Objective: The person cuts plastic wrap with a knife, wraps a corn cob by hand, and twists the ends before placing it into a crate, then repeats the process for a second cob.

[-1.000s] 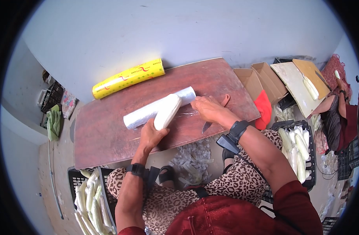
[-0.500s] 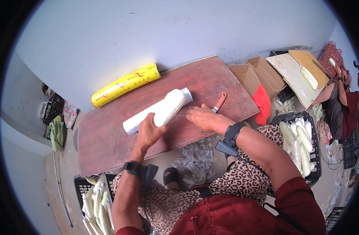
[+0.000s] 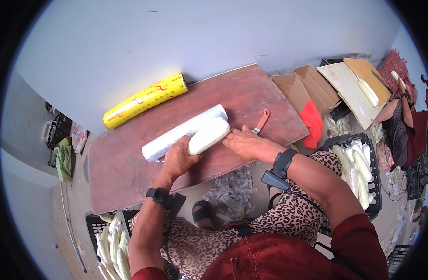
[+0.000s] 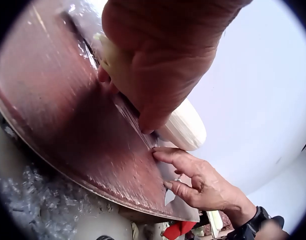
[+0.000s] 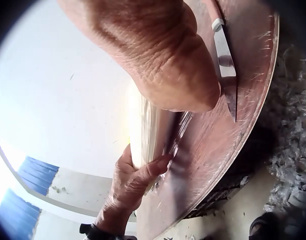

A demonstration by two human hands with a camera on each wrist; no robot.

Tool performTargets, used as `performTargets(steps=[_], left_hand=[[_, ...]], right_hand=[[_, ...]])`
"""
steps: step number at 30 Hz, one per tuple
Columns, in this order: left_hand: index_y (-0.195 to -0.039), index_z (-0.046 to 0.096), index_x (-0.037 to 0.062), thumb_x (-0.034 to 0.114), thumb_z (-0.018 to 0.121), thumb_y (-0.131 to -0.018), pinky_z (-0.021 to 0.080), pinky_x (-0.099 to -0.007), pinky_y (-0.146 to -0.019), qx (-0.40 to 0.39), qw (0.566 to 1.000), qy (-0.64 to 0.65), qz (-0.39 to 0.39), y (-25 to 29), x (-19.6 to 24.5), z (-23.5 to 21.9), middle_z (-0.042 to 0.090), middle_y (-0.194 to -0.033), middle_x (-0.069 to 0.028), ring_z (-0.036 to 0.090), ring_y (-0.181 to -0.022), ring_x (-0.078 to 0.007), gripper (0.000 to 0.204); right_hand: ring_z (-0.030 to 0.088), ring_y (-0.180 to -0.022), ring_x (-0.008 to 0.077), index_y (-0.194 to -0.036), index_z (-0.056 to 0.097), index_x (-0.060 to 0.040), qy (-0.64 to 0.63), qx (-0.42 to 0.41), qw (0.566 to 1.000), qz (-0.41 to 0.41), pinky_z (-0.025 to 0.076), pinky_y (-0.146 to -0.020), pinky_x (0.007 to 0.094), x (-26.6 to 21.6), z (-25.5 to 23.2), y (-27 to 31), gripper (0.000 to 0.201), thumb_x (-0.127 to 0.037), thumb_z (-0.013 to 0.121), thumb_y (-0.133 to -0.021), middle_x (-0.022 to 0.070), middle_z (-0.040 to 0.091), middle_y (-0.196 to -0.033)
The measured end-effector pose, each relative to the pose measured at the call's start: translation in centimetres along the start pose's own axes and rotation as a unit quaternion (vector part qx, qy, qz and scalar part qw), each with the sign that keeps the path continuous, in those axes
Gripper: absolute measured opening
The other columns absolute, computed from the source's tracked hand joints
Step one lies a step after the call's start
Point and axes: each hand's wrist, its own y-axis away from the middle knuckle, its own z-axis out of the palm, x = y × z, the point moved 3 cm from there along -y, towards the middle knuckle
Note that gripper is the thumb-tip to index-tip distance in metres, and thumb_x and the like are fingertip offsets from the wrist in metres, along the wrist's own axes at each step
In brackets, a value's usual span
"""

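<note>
A pale ear of corn [image 3: 210, 135] lies slantwise against the front of a clear film roll [image 3: 186, 133] on the red-brown table. My left hand [image 3: 180, 158] grips its lower left end, with the thumb on the near side, as the right wrist view also shows at the hand [image 5: 130, 182]. At the ear's other end is my right hand [image 3: 251, 144], fingers extended and close to or touching it. In the left wrist view, thumb and forefinger of that hand [image 4: 200, 182] stand apart beside stretched film [image 4: 130, 117]. A knife [image 5: 223, 47] lies beyond my right hand.
A yellow printed roll [image 3: 146, 100] lies along the table's back edge [image 3: 223, 73]. Crates of pale ears stand at left [image 3: 95, 221] and right [image 3: 375, 186]. Cardboard boxes [image 3: 286, 88] and a red cloth [image 3: 310, 125] are to the right, with another person beyond. Film scraps [image 3: 230, 193] litter the floor.
The ear has tipped lower to the right in my left hand. My right hand came left and nearer from beside the knife handle, and now meets the ear's right end.
</note>
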Motion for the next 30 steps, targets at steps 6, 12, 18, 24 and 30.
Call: performTargets(steps=[6,12,18,24,30], left_hand=[[-0.119,0.057,0.0037,0.025,0.079,-0.073,0.05,-0.0402,-0.091,0.031,0.999,-0.017,-0.021,0.9,-0.1,0.7,0.067,-0.107,-0.0233,0.064,-0.104,-0.0367,0.056],[-0.114,0.058,0.0066,0.028,0.075,-0.075,0.05,-0.0431,-0.09,0.068,0.992,-0.102,0.008,1.3,-1.5,0.7,0.064,-0.113,-0.0163,0.06,-0.108,-0.036,0.048],[-0.114,0.057,0.0065,0.026,0.075,-0.074,0.05,-0.0423,-0.091,0.04,0.994,-0.103,0.009,1.2,-1.5,0.5,0.063,-0.115,-0.0152,0.059,-0.11,-0.0349,0.048],[-0.116,0.055,0.0065,0.026,0.077,-0.074,0.05,-0.0436,-0.089,0.042,0.991,-0.12,0.047,1.3,-1.3,0.3,0.061,-0.115,-0.0141,0.058,-0.109,-0.0344,0.051],[-0.12,0.054,0.0058,0.028,0.076,-0.074,0.05,-0.0445,-0.088,0.028,0.99,-0.128,0.049,0.9,-1.7,0.4,0.061,-0.113,-0.0166,0.059,-0.107,-0.0371,0.056]], right_hand=[[0.053,-0.118,0.0258,-0.11,0.061,-0.005,-0.004,0.074,0.997,-0.016,0.042,-0.093,0.0509,0.2,0.4,0.3,0.024,-0.006,0.052,-0.089,0.0086,0.057,-0.126],[0.052,-0.113,0.0253,-0.106,0.06,-0.0058,-0.01,0.034,0.999,-0.022,0.042,-0.092,0.0493,0.1,-0.5,0.2,0.021,-0.004,0.055,-0.085,0.0072,0.057,-0.115],[0.052,-0.114,0.0247,-0.104,0.06,-0.0068,-0.007,0.046,0.998,-0.034,0.043,-0.09,0.0478,0.4,-0.4,0.4,0.021,-0.004,0.056,-0.084,0.0066,0.057,-0.112],[0.053,-0.115,0.0266,-0.106,0.06,-0.0061,-0.025,-0.043,0.997,0.051,0.043,-0.087,0.0444,0.2,-4.3,0.0,0.025,-0.008,0.064,-0.081,0.0105,0.058,-0.111],[0.049,-0.118,0.0277,-0.116,0.056,-0.008,-0.102,0.269,0.951,-0.11,0.038,-0.092,0.044,-2.3,-4.4,-0.8,0.046,-0.01,0.075,-0.074,0.0113,0.054,-0.122]])
